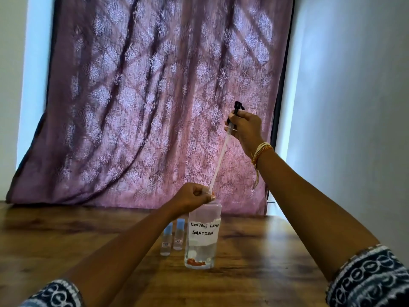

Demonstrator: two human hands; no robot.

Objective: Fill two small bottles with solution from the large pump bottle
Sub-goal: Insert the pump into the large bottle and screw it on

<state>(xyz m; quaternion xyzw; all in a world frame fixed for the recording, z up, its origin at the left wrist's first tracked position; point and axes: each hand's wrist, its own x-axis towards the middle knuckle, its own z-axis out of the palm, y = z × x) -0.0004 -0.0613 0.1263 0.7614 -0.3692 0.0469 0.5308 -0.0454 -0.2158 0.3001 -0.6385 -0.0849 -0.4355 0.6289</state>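
The pump head (238,111), gripped by the right hand (245,127), is held above the large bottle (202,235); its dip tube (219,158) slants down-left to the neck, apparently gripped by the left hand (191,196).

Dim backlit room, curtain (155,96) glow, wide-angle edge warping.

Mauve curtain (155,96) (patterned) behind wooden table (265,251)

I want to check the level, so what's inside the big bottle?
The big bottle holds clear liquid low down, below the label. The label hides the middle. The tube tip sits at the neck.
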